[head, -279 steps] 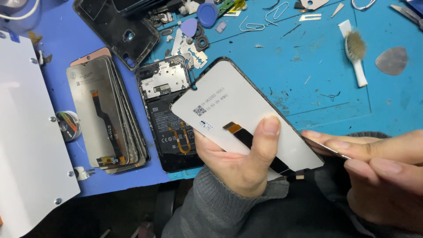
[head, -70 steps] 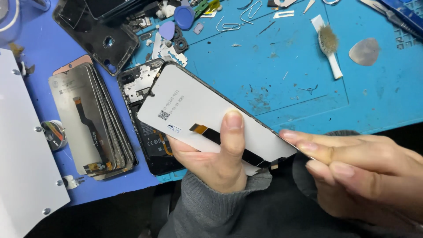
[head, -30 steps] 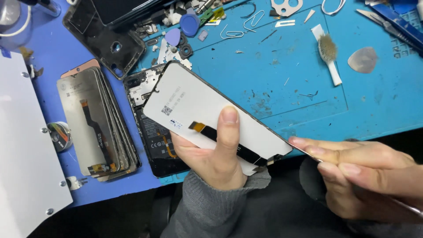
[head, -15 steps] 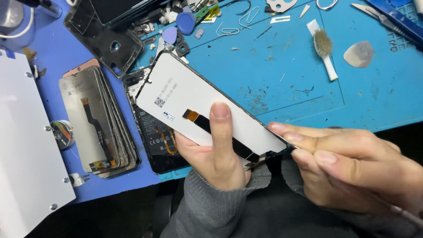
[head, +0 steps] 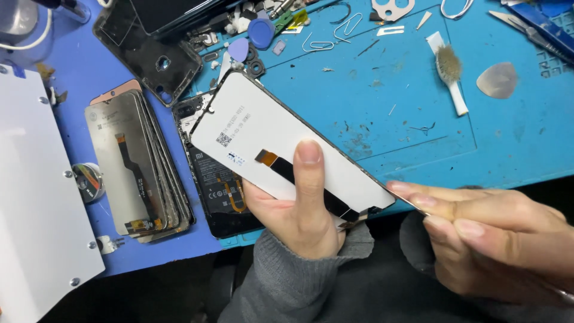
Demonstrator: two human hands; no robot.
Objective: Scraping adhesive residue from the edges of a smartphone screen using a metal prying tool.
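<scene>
left hand (head: 293,212) grips phone display panel (head: 281,149) from below, thumb on its black flex cable, held tilted above blue mat's (head: 406,119) front edge. right hand (head: 496,239) pinches a thin metal blade at panel's lower right corner. panel back is white w/ dark rim. open phone body (head: 218,182) under it; stack of screens (head: 134,161) to the left, well apart.

Bright, even light falls from above, and colours read clean. The white back of the screen (head: 281,143) is nearly blown out, as is the white plate (head: 36,197) at left. Shadows are soft and short. The right hand (head: 502,233) is slightly blurred; the bottom edge goes dark.
</scene>
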